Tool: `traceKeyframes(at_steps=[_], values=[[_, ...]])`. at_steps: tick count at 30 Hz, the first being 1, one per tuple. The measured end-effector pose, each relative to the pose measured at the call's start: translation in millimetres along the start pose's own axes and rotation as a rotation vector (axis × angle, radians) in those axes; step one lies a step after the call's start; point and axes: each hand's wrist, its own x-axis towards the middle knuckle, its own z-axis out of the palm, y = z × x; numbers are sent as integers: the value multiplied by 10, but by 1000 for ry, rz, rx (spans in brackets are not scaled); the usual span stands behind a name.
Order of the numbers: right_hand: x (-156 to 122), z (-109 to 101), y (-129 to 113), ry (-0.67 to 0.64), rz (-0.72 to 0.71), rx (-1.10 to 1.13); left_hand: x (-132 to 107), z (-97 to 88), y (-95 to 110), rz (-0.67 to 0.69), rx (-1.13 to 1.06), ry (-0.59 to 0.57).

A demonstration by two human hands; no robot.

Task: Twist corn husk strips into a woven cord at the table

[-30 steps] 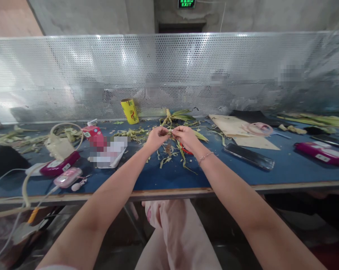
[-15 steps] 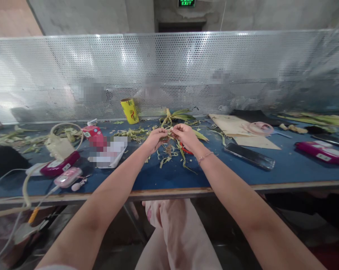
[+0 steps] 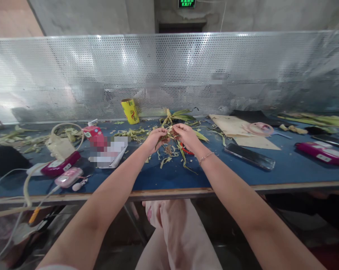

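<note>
Over the middle of the table, my left hand point(image 3: 157, 139) and my right hand point(image 3: 184, 135) face each other, fingers pinched. Between their fingertips is a small bunch of pale green plant strips point(image 3: 169, 131), which both hands grip. Its far end is partly hidden by the fingers. Below lie loose plant scraps point(image 3: 167, 162) and brownish bits. Part of a red loop point(image 3: 187, 149) shows beside my right hand; the rest is covered. Just behind the hands sits a tuft of long green leaves point(image 3: 178, 114).
A yellow cardboard tube point(image 3: 130, 111) stands against the perforated metal screen point(image 3: 115, 56). To the left are a red carton point(image 3: 94, 137), a white tray point(image 3: 119, 150) and a pink device point(image 3: 69, 177) on a cable. At right lie a phone point(image 3: 249, 156), brown paper point(image 3: 228, 125) and a magenta box point(image 3: 321, 152).
My hands stay in almost the same place. The fingers have shifted slightly, and more of the pale plant strips shows between them.
</note>
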Motion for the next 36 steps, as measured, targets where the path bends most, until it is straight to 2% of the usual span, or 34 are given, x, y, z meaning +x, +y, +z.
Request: traceKeyframes(at_steps=[10, 20, 29, 36], values=[[-19, 17, 5, -35, -51, -20, -8, -5, 12, 31, -38, 45], [-9, -1, 40, -32, -135, -244, -5, 21, -12, 32, 47, 86], [8, -8, 41, -64, -229, -540, 37, -4, -74, 22, 88, 56], [42, -17, 87, -42, -231, -607, 25, 7, -65, 16, 81, -22]])
